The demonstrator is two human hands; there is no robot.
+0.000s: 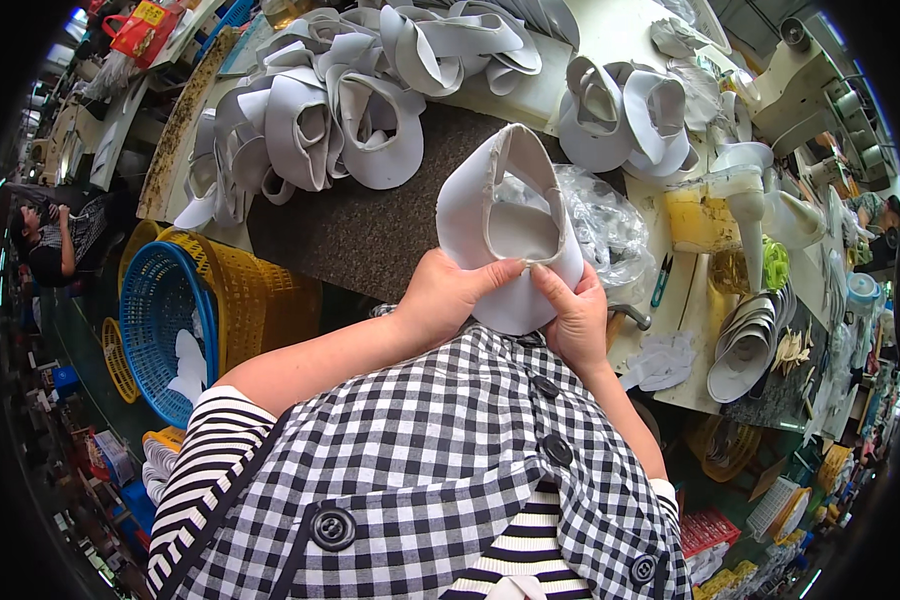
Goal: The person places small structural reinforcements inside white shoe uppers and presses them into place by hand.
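Note:
A white shoe upper (462, 212) is held up in front of my chest, its opening facing me. My left hand (448, 292) grips its left side, with the thumb pressed on the near rim of the opening. On the other side my right hand (580, 318) has its thumb against the same rim, close to the left thumb tip. Most of the fingers are hidden behind the upper. Just beyond lies a crumpled clear plastic bag (610, 225) on the table.
More white uppers (380, 130) are heaped across the dark table mat (310, 235), with others (625, 115) at back right. A yellowish container (698, 218), a teal-handled tool (661, 281) and stacked pale curved pieces (745, 350) stand right. Blue (160, 300) and yellow (265, 310) baskets are left.

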